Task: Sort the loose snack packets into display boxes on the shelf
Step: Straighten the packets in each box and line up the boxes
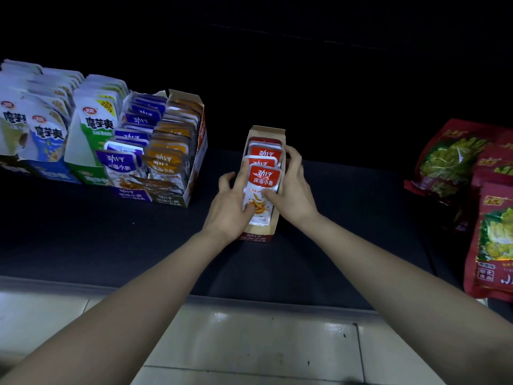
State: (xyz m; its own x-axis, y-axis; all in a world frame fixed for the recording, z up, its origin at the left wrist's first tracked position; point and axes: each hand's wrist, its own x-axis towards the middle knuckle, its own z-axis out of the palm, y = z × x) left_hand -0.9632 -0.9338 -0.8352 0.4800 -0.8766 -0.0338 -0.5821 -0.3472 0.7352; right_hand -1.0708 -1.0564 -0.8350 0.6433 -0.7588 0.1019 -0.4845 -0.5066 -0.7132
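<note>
On the dark shelf (111, 232) stood the narrow tan cardboard display box (267, 132). The right hand (295, 190) curled its fingers (292, 158) round the box wall; the left hand (229, 204) pinched the front red-and-white foil packet (262, 179). Pushed hard, that packet might buckle, or the light box skid.

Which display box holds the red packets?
The narrow box alone mid-shelf, between the left hand and right hand; the double box at left holds purple and orange packets.

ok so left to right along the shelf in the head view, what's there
blue packets, green packets, purple packets, orange packets, left hand, red packet box, right hand, red bags
</note>
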